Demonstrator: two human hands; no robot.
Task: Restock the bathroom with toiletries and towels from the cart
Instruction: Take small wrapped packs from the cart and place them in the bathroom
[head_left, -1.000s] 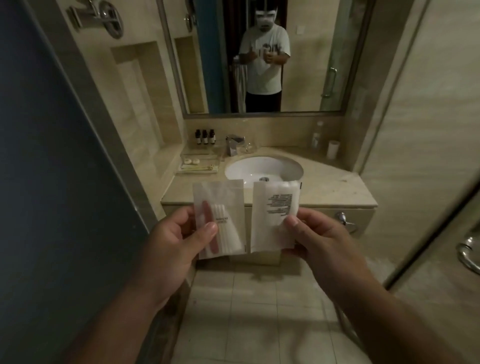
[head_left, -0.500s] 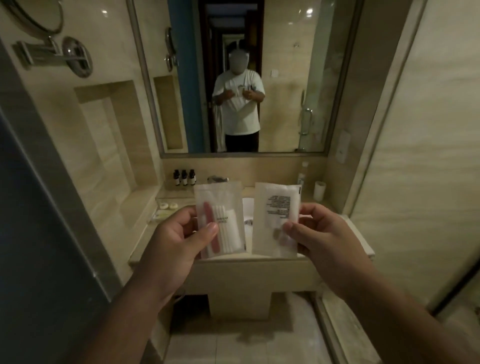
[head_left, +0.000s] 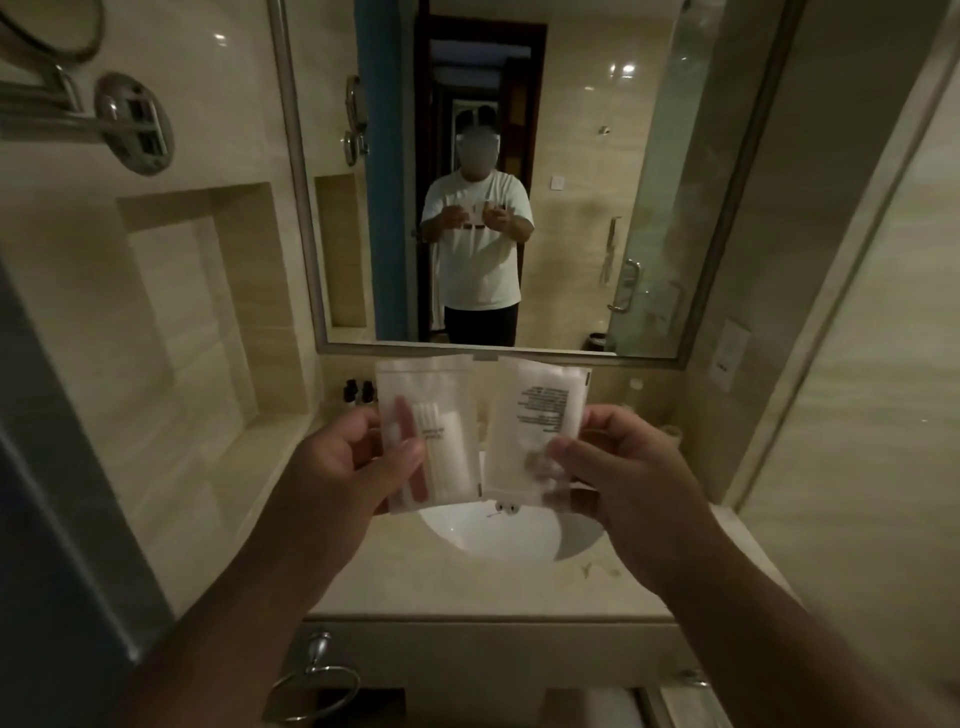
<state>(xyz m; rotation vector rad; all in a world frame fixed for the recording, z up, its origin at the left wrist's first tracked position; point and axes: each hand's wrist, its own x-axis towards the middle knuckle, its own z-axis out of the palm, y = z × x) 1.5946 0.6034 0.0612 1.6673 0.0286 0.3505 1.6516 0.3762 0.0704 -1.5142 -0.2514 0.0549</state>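
Note:
My left hand (head_left: 348, 467) pinches a translucent white packet of cotton swabs (head_left: 428, 415) by its left side, thumb on the front. A second white packet with black printed text (head_left: 535, 415) is pinched at its lower right by my right hand (head_left: 618, 467). Both packets stand upright side by side, above the white sink basin (head_left: 498, 535) of the beige vanity counter (head_left: 467, 592). Small dark toiletry bottles (head_left: 358, 392) stand at the counter's back left, partly hidden behind the left packet.
A large wall mirror (head_left: 519, 182) above the counter reflects a person holding the packets. A metal towel ring (head_left: 311, 686) hangs on the vanity front. A chrome bracket (head_left: 132, 122) is fixed to the left wall, above a recessed niche (head_left: 197, 312). A glass door (head_left: 857, 364) stands right.
I have moved closer to the vanity; the counter and sink now lie right below my hands. Both packets stay held the same way, raised slightly toward the mirror.

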